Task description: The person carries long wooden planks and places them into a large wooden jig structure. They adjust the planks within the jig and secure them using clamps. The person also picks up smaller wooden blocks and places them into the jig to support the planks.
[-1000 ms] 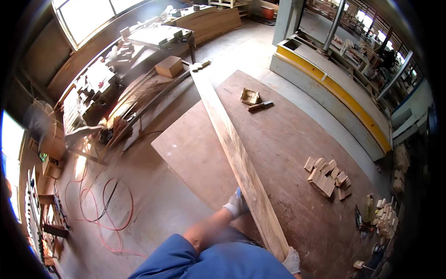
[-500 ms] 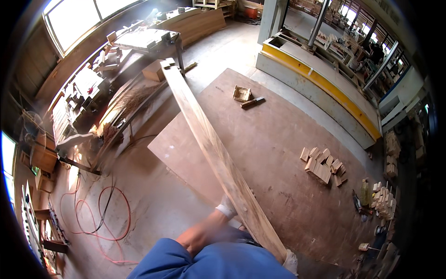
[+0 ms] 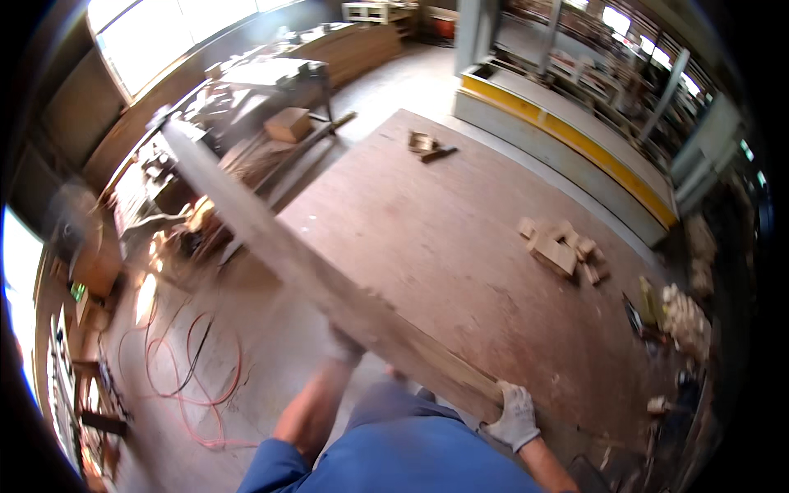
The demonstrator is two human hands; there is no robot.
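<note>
A long wooden plank (image 3: 320, 283) slants across the view in front of me, blurred by motion, its far end over the cluttered bench at the upper left. My right hand (image 3: 516, 417), in a pale work glove, grips the plank's near end, with the fingers over its edge. Farther along, my left hand (image 3: 345, 345) holds the plank from below at its near side. The left fingers are mostly hidden behind the wood, and the glove is smeared by motion.
A broad brown board (image 3: 460, 246) lies beyond the plank, bearing a pile of wood blocks (image 3: 559, 248) and a small wooden box (image 3: 422, 142). A machine with a yellow edge (image 3: 567, 135) stands beyond. Red hoses (image 3: 193, 403) coil on the floor at left.
The plank's far end has swung left, over the bench. My left hand has moved left and slightly up with it; my right hand has risen into fuller view at the near end.
</note>
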